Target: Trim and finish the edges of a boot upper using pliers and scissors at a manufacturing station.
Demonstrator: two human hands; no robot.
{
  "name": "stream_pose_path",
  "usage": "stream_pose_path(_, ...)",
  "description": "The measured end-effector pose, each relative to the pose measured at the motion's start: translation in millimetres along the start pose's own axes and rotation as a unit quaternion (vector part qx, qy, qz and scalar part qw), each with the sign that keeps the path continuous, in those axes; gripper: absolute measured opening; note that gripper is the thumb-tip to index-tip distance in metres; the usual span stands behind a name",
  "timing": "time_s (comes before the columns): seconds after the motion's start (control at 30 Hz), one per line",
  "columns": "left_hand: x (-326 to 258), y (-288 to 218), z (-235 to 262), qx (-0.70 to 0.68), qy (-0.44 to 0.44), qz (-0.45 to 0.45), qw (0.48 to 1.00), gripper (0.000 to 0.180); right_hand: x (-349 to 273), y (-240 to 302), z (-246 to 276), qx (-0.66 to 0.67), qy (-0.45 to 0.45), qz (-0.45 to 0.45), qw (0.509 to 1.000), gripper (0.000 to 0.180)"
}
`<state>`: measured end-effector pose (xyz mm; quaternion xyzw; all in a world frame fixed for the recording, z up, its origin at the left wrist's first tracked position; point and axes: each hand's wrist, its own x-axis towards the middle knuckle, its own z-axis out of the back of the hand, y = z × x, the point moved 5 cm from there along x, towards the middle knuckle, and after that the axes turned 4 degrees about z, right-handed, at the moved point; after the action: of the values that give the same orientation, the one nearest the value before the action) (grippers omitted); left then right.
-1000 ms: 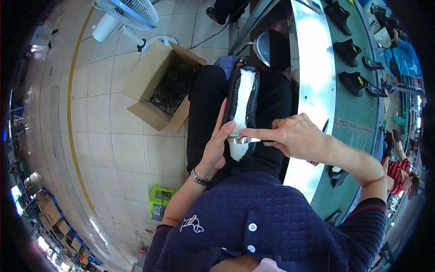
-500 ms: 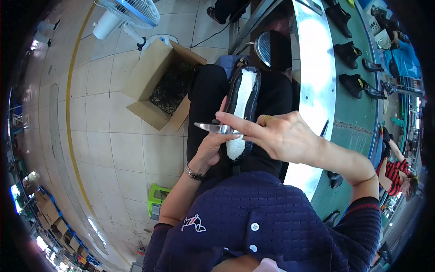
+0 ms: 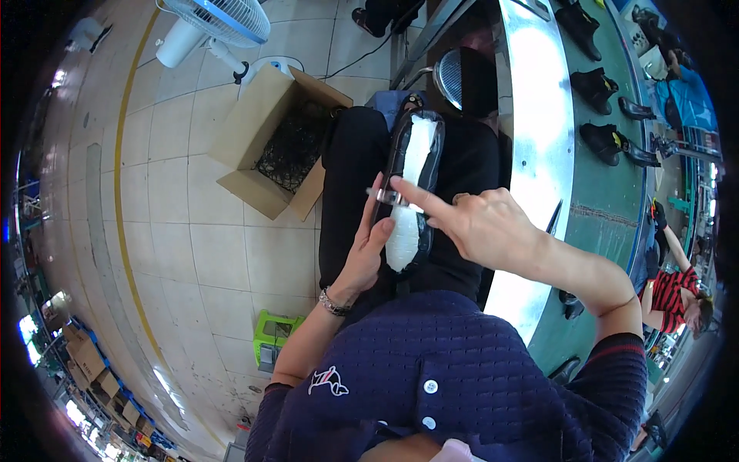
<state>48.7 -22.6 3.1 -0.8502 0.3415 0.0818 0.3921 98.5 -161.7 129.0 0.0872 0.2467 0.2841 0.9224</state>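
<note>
Across my lap lies a black shoe [image 3: 418, 154], sole side up, its black edge folded around a long white bottom. My left hand [image 3: 362, 258] grips the shoe's left side, with the thumb over the edge. A small silver metal tool [image 3: 388, 197] sits across the left edge of the shoe, held in my right hand [image 3: 493, 225]. The index finger of that hand stretches forward over the tool, and its other fingers are curled. I cannot make out the tool's exact kind; its handle is hidden by the hand.
At left on the floor stands an open carton [image 3: 258, 127] holding tangled black scraps, beside a white fan [image 3: 223, 23]. A metal-topped bench edge [image 3: 539, 123] and a green belt with black shoes [image 3: 596, 91] run along my right. A green plastic stool [image 3: 273, 327] is near my left elbow.
The silver tool has turned and moved forward along the shoe's left edge. My left hand has shifted, its thumb now farther back from the tool. The shoe has stayed in place.
</note>
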Motion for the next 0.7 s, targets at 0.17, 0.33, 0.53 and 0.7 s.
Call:
stream_pose_path(0.17,-1,1,0,0.036,0.005,-0.008,0.999,0.077,-9,30,-2,0.022,-0.059,0.074,0.995,0.073)
stream_pose_path(0.33,-17,34,23,0.155,0.054,0.268,0.949,0.067,-17,34,-5,-0.049,0.013,0.091,0.995,0.071)
stream_pose_path(0.53,-17,10,6,0.124,0.033,0.209,0.969,0.045,-10,22,-22,-0.016,-0.002,0.096,0.995,0.077)
stream_pose_path(0.7,-4,-4,6,0.204,0.058,0.185,0.959,0.057,-6,11,18,0.089,-0.135,0.066,0.985,0.074)
